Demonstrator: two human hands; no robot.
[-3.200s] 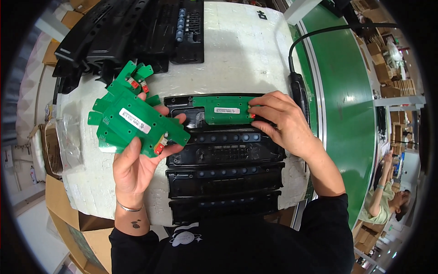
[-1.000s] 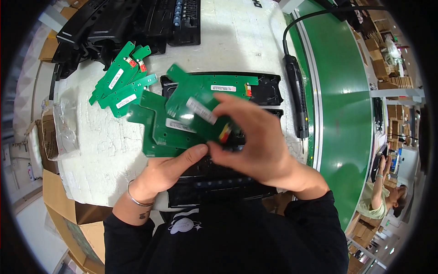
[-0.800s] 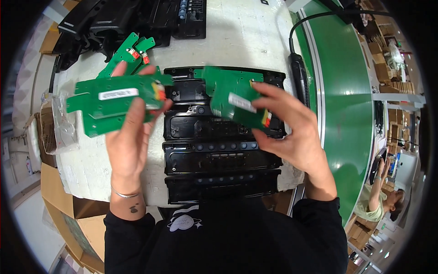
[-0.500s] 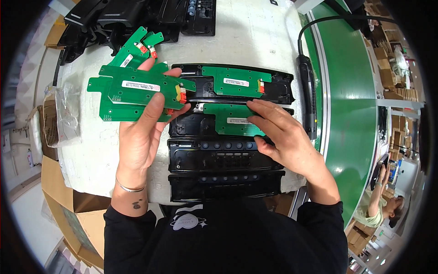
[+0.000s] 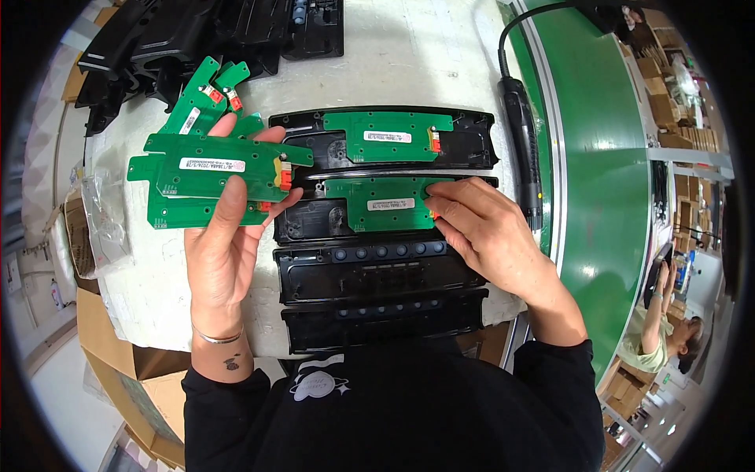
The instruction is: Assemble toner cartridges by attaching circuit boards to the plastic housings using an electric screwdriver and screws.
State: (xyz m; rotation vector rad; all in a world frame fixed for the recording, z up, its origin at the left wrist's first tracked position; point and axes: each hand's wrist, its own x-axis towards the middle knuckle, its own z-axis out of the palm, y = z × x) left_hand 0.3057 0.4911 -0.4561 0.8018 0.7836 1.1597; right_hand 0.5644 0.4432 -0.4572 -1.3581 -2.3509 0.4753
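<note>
Some green boards [image 5: 208, 165] (overlapping) are gripped by the left hand [image 5: 224, 244]; the right hand [image 5: 491, 228] pinches another board [image 5: 385, 204] on black plastic [image 5: 314, 220].

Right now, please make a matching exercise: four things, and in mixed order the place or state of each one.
1. Left hand
2. Right hand
3. Black corded tool
4. Open cardboard box

A. At the picture's lower left
B. Holding overlapping green boards
C. At the right end of one board over a black tray
D. Right of the row of trays

Pairs: 1-B; 2-C; 3-D; 4-A
</note>
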